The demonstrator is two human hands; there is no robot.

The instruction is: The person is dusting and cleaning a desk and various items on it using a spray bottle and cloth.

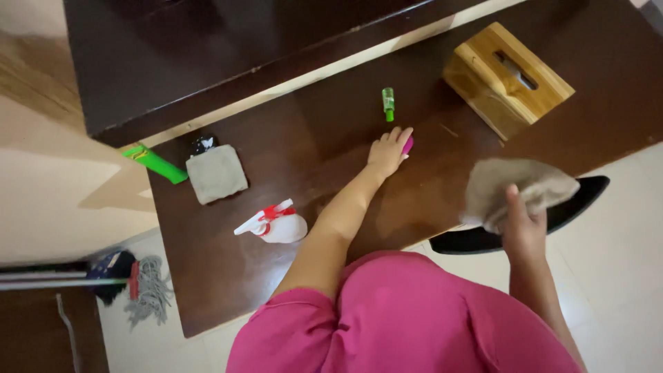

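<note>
pink item (409, 145) mostly hidden under left hand (387, 152), mop handle (62, 279) cut off

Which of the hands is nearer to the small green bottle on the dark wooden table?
Left. The left hand lies just below the small green bottle; the right hand holds a grey cloth far to its right.

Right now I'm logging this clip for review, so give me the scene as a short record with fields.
Setting: dark wooden table, pale tiled floor
Left hand: on the tabletop, closed over a small pink object
Right hand: holds up a grey cloth
Near left hand: small green bottle
Also on table: wooden tissue box, white spray bottle, folded grey cloth
On floor: mop
</note>
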